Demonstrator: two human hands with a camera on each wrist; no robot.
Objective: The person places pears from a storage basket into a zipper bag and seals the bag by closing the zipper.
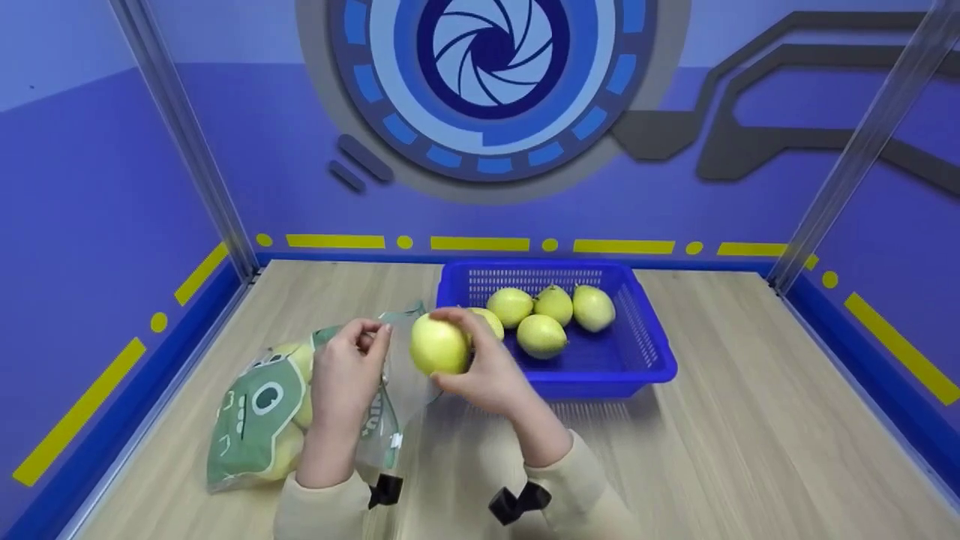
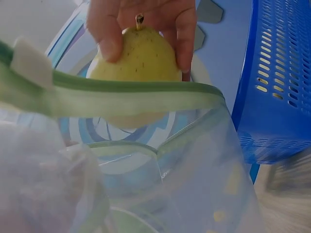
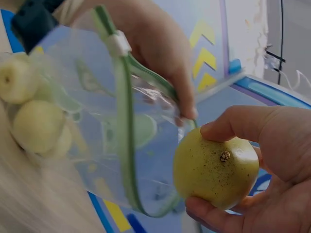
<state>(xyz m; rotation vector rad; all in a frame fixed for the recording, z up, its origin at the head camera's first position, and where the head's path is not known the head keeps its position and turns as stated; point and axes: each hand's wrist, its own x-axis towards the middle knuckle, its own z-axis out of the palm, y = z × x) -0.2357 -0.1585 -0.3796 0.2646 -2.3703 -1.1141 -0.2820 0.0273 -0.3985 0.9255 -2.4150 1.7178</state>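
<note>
My right hand [image 1: 484,367] grips a yellow-green pear [image 1: 437,345] between thumb and fingers, right at the mouth of a clear zip bag. The left hand [image 1: 346,379] pinches the edge of that zip bag [image 3: 124,126] near its green zipper strip, holding the mouth apart. In the right wrist view the held pear [image 3: 216,167] shows its stem end, close beside the zipper. Several pears [image 3: 39,126] lie in the bag's lower part, behind a green cartoon face [image 1: 255,412]. Through the clear film in the left wrist view, the lower side of the held pear [image 2: 141,63] shows.
A blue plastic basket [image 1: 652,360] stands right of the bag, with several pears [image 1: 541,336] inside. Blue printed panels [image 1: 495,217] border the wooden table [image 1: 750,420] at the back and sides. A metal post [image 1: 187,142] rises at the back left corner.
</note>
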